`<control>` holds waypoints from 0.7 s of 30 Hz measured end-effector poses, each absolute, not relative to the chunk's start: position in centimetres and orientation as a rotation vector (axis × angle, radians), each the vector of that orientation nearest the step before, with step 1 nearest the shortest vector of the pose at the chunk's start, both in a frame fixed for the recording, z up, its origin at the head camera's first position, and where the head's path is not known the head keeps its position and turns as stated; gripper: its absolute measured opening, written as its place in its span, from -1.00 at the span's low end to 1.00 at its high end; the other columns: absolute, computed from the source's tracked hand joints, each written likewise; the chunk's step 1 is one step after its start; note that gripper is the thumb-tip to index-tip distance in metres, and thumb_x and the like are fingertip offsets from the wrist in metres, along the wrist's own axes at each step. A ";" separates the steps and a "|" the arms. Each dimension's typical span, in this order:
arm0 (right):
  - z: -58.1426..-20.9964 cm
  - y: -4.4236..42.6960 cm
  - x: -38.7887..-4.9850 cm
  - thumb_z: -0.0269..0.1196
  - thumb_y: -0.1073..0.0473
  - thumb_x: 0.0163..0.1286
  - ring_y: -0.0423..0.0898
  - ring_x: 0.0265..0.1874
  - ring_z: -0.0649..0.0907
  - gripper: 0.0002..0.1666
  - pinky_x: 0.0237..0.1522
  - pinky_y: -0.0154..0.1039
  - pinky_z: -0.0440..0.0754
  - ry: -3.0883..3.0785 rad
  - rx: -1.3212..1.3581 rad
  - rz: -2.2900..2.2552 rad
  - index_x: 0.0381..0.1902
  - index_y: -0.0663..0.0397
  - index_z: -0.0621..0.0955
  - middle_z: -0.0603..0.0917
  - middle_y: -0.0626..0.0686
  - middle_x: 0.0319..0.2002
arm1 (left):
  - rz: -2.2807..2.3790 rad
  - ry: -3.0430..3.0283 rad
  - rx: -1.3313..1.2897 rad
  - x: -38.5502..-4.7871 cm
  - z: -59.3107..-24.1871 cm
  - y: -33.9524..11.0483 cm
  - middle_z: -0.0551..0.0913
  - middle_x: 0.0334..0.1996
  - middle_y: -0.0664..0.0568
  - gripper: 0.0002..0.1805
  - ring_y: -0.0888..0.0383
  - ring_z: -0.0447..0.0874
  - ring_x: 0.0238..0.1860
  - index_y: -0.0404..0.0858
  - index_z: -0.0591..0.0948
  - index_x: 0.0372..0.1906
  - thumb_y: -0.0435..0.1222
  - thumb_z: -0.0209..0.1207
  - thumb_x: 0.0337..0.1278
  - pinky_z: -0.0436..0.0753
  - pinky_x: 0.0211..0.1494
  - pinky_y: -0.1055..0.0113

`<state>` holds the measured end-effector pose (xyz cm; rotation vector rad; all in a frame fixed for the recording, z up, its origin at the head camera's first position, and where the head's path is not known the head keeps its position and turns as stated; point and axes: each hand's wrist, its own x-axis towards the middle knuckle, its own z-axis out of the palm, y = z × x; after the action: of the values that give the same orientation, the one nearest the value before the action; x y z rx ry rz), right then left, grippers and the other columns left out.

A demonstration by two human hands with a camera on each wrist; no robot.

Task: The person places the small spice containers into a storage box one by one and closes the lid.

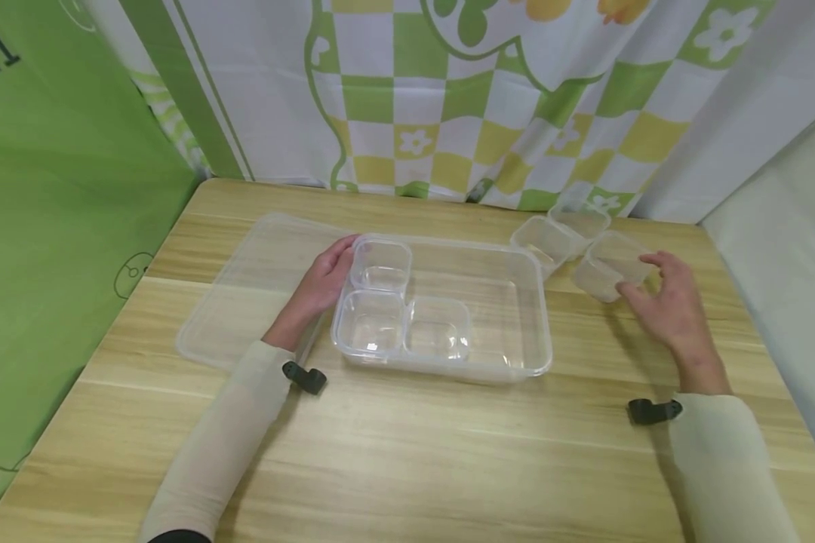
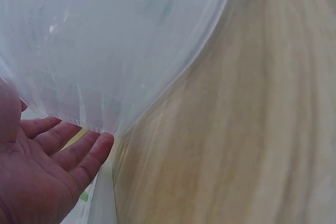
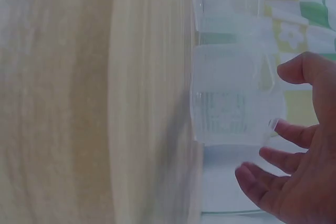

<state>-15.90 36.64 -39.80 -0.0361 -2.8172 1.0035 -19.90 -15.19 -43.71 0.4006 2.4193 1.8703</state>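
A large clear plastic food container (image 1: 516,362) lies at mid-table, with three small clear cups inside: one at the back left (image 1: 382,264), one at the front left (image 1: 373,320) and one beside that (image 1: 438,328). My left hand (image 1: 326,275) touches the container's left end, its fingers nearly straight against the wall in the left wrist view. At the right, my right hand (image 1: 668,302) is spread around a loose small clear cup (image 1: 607,268). In the right wrist view a fingertip meets the cup's rim (image 3: 270,127), and the thumb stands apart from it.
Two more small clear cups stand behind, one nearer (image 1: 543,241) and one farther (image 1: 580,219). A flat translucent lid (image 1: 244,279) lies left of the container, partly under my left forearm. A patterned curtain (image 1: 414,98) hangs at the wooden table's (image 1: 448,460) back edge.
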 end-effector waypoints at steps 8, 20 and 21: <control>-39.8 37.1 -15.9 0.17 -0.03 0.57 0.56 0.33 0.31 -0.17 0.22 0.50 0.32 -2.897 -0.127 1.081 0.52 0.40 0.20 0.05 0.44 0.56 | 1.858 2.428 0.405 -19.8 -43.6 -15.3 0.56 0.15 -0.36 -0.50 -0.23 0.56 0.09 -0.38 0.35 0.49 -0.21 -0.17 0.69 0.50 0.28 -0.04; -39.9 37.1 -15.6 0.25 -0.06 0.54 0.51 0.34 0.36 -0.20 0.28 0.46 0.30 -2.886 -0.104 1.046 0.43 0.43 0.31 0.04 0.33 0.59 | 1.855 2.429 0.405 -19.7 -43.6 -15.3 0.55 0.19 -0.35 -0.50 -0.21 0.55 0.14 -0.38 0.35 0.49 -0.21 -0.17 0.70 0.47 0.32 -0.03; -39.9 37.1 -15.6 0.26 -0.06 0.53 0.51 0.34 0.36 -0.21 0.29 0.45 0.30 -2.884 -0.105 1.036 0.42 0.43 0.33 0.05 0.33 0.59 | 1.856 2.428 0.407 -19.8 -43.6 -15.2 0.55 0.19 -0.35 -0.50 -0.21 0.55 0.14 -0.39 0.35 0.49 -0.21 -0.17 0.70 0.47 0.32 -0.04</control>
<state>-15.57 37.14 -39.87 -0.1050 -2.8836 1.0362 -19.76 -15.24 -43.57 0.4072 2.4277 1.8564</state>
